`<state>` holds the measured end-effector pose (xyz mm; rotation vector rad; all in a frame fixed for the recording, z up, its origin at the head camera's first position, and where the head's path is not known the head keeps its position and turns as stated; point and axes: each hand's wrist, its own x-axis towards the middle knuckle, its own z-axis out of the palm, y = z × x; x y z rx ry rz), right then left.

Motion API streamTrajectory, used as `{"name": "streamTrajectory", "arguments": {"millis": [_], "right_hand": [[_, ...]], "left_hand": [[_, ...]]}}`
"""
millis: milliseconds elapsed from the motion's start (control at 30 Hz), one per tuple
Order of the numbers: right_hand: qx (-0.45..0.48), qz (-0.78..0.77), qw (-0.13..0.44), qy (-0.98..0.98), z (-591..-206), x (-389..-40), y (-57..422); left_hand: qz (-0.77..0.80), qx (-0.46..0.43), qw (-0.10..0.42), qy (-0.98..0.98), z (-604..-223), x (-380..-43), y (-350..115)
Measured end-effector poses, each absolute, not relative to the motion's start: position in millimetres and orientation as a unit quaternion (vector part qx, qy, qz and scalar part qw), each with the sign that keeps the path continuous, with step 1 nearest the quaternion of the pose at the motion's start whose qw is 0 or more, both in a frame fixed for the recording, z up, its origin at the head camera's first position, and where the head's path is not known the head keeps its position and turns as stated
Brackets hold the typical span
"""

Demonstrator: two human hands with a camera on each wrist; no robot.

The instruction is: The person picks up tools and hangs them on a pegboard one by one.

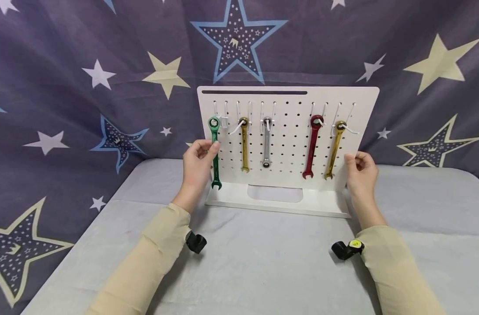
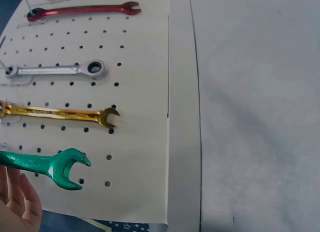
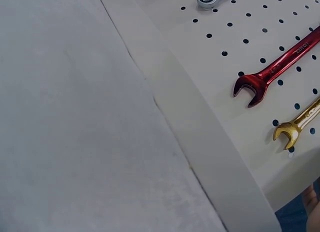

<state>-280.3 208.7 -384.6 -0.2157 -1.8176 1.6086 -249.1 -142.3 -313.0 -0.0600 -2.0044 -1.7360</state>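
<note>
My left hand (image 1: pixel 197 164) pinches the green wrench (image 1: pixel 216 164) at its upper shank, in front of the left edge of a white pegboard (image 1: pixel 288 164). The wrench hangs with its open end down, and its ring is beside a wire hook (image 1: pixel 224 122). In the left wrist view, fingers (image 2: pixel 30 202) show behind the green wrench. At the board's right edge, my right hand (image 1: pixel 362 175) grips the board between thumb and curled fingers. Only a bit of that hand shows in the right wrist view, at the lower right corner.
On hooks hang a gold wrench (image 1: pixel 245 146), a silver wrench (image 1: pixel 267 144), a red wrench (image 1: pixel 312 148) and a second gold wrench (image 1: pixel 334 153). The board's base ledge (image 1: pixel 231 199) stands on a grey cloth-covered table (image 1: pixel 263 262). Behind is a star-patterned curtain (image 1: pixel 322 48).
</note>
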Motion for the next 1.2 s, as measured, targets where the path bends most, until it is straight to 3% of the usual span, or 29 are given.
{"name": "streamTrajectory", "arguments": {"millis": [233,967,1200], "right_hand": [[-0.089,0.612,0.340,-0.708,-382,-279,209],[-0.073,0.611,0.360,-0.701,-384,-275,221],[-0.093,0.591,0.321,-0.734,-379,-281,234]], "left_hand": [[-0.632,-0.033,0.248,-0.733,-316,-262,-144],[-0.649,-0.005,0.197,-0.735,-324,-281,-127],[-0.641,0.005,0.180,-0.746,-330,-282,-124]]}}
